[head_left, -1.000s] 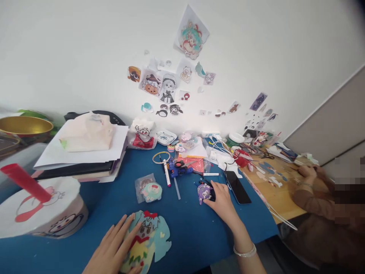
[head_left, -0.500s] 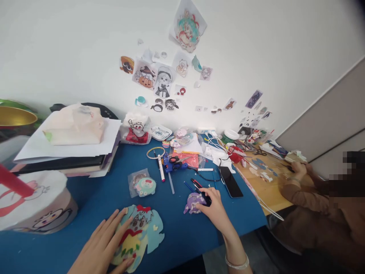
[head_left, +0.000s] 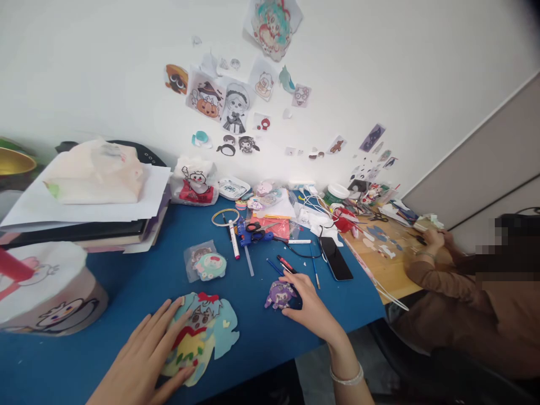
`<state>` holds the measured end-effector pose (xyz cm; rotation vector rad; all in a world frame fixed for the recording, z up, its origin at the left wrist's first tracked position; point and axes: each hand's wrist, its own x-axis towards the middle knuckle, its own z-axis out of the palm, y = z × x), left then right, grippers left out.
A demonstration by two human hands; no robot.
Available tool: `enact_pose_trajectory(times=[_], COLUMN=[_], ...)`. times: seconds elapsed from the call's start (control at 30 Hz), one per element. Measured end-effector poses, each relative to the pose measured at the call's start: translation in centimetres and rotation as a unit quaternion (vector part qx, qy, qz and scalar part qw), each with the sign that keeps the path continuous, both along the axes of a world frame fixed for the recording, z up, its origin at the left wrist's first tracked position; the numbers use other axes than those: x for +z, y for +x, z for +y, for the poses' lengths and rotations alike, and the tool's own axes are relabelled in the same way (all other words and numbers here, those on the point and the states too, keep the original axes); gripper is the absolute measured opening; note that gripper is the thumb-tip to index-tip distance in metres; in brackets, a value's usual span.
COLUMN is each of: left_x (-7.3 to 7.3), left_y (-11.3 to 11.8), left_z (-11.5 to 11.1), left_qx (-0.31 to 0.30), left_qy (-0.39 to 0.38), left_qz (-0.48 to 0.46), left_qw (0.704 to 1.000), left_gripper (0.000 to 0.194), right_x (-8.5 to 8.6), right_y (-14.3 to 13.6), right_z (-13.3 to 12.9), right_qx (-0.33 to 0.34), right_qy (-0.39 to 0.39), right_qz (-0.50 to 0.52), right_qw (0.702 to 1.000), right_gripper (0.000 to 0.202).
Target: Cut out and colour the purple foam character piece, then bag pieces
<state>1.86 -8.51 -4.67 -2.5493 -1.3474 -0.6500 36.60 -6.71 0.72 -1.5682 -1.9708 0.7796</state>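
Observation:
My left hand (head_left: 145, 343) lies flat, fingers stretched, over the left part of a flat cut-out character figure (head_left: 225, 325) with light-blue hair, a red bow and a yellow body. My right hand (head_left: 310, 304) is open beside a small purple character figure (head_left: 278, 295), thumb and index finger apart at its right edge. That figure lies face up on the blue table (head_left: 253, 349). Behind it are a blue pen (head_left: 274, 266) and a red-and-black pen (head_left: 287, 263). A turquoise character piece (head_left: 211, 265) rests partly on a clear bag.
A cup with a red straw (head_left: 63, 292) and a paper stack (head_left: 97, 208) stand at left. Farther back lie a white marker (head_left: 233, 239), a blue glue gun (head_left: 248, 232), scissors and cables. A black phone (head_left: 336, 257) is at right, near a co-worker's arm (head_left: 426, 270).
The small purple figure has turned over and now shows its face. My right hand's fingers have spread from it. My left hand stays on the cut-out; the camera view has shifted slightly.

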Motion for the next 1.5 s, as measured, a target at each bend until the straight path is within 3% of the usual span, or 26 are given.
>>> enact_pose_trajectory(times=[0.2,0.37,0.5,0.6,0.67,0.7,0.77,0.83,0.87,0.93,1.2,1.5], left_x=[0.3,-0.2,-0.3,0.8,2.3,3.1,4.8,6.1,6.6,7.1,7.8,7.1], left_y=[0.0,0.0,0.6,1.8,3.0,3.7,5.3,6.7,7.3,8.1,7.7,7.6], left_z=[0.1,-0.1,-0.5,0.3,1.5,2.3,3.8,5.1,5.6,6.1,6.9,6.9], left_qx=[-0.005,-0.001,0.026,0.025,0.012,0.003,0.001,-0.031,-0.057,-0.090,-0.120,-0.131], left_qy=[0.016,0.004,-0.043,-0.113,-0.217,-0.291,-0.438,-0.527,-0.558,-0.585,-0.563,-0.562], left_qz=[0.017,0.019,-0.076,-0.194,-0.296,-0.348,-0.452,-0.559,-0.586,-0.613,-0.651,-0.667], left_qw=[1.000,1.000,0.996,0.974,0.930,0.891,0.777,0.639,0.585,0.523,0.496,0.471], left_gripper=[0.084,0.084,0.069,0.058,0.050,0.048,0.051,0.051,0.049,0.045,0.037,0.032], right_x=[0.1,0.2,0.1,-0.2,-0.4,-0.5,-0.6,-0.5,-0.4,-0.3,-1.4,-1.4], right_y=[0.1,-0.4,-0.9,-1.4,-2.2,-2.9,-4.5,-6.3,-7.2,-8.5,-8.5,-9.6], right_z=[0.5,0.4,1.0,1.8,2.4,2.6,3.0,3.3,3.4,3.6,4.7,4.9], right_qx=[-0.004,0.003,0.002,0.011,0.020,0.026,0.043,0.068,0.079,0.091,0.051,0.009], right_qy=[0.019,0.078,0.144,0.164,0.179,0.186,0.200,0.210,0.216,0.228,0.195,0.169], right_qz=[-0.022,-0.046,-0.053,-0.022,0.008,0.023,0.056,0.091,0.104,0.113,0.150,0.192], right_qw=[1.000,0.996,0.988,0.986,0.984,0.982,0.977,0.971,0.968,0.963,0.968,0.967], right_gripper=[0.076,0.071,0.070,0.068,0.067,0.067,0.070,0.071,0.070,0.068,0.060,0.046])
